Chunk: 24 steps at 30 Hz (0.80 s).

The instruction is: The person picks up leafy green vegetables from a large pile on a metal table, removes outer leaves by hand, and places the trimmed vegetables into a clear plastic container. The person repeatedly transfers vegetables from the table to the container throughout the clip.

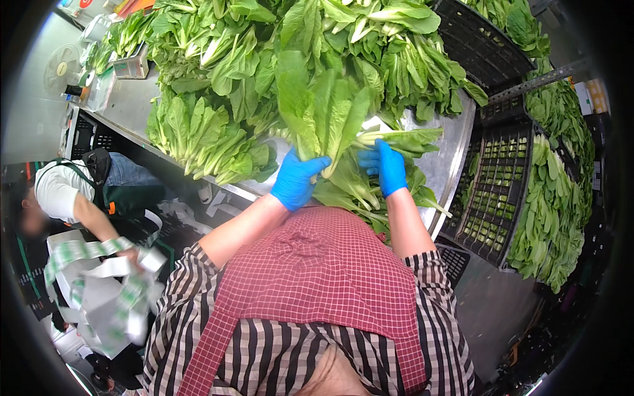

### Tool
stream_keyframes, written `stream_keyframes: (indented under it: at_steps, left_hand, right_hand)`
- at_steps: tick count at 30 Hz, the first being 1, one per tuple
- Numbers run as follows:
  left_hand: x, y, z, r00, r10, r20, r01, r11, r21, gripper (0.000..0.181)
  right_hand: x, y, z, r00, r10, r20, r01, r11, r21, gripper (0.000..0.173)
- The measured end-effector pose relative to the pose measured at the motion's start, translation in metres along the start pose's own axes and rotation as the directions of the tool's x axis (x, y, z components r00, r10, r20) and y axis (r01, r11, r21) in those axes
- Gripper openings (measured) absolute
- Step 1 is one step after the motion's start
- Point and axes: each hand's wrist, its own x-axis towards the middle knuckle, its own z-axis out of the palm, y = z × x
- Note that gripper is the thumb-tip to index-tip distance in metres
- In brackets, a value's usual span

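My left hand (300,179), in a blue glove, grips the base of a head of leafy greens (324,114), whose broad leaves point away from me. At the right, my right hand (384,166), also gloved in blue, is beside a smaller leafy stalk (401,138); its fingers are partly hidden, so I cannot tell whether it holds that stalk. Loose leaves (351,185) lie below and between the hands. Beyond them, a big heap of greens (237,54) covers much of the metal table, with a neat bunch (198,138) at its left edge.
The metal table's edge (453,183) runs along the right. Black plastic crates (495,193) of greens stand beyond it. A scale (131,64) and a fan (63,62) are at the far left. A co-worker (69,193) at left handles blurred green-and-white strips by a white box.
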Motion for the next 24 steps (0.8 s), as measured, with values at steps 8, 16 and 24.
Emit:
stream_keyframes:
  at_steps: [8, 16, 24]
  left_hand:
    - [0.005, 0.000, -0.004, 0.995, -0.086, 0.043, 0.084, 0.995, 0.058, 0.032]
    - [-0.003, 0.000, 0.014, 0.994, -0.080, 0.072, 0.070, 0.989, 0.129, 0.032]
    - [-0.004, -0.004, 0.012, 0.991, -0.082, 0.107, 0.072, 0.993, 0.090, 0.033]
  right_hand:
    - [-0.052, 0.001, -0.010, 0.922, -0.340, 0.186, 0.381, 0.885, -0.267, 0.033]
    - [-0.079, -0.025, 0.036, 0.818, -0.567, 0.093, 0.524, 0.669, -0.528, 0.034]
    - [-0.080, -0.019, 0.035, 0.839, -0.543, 0.049, 0.500, 0.730, -0.466, 0.030]
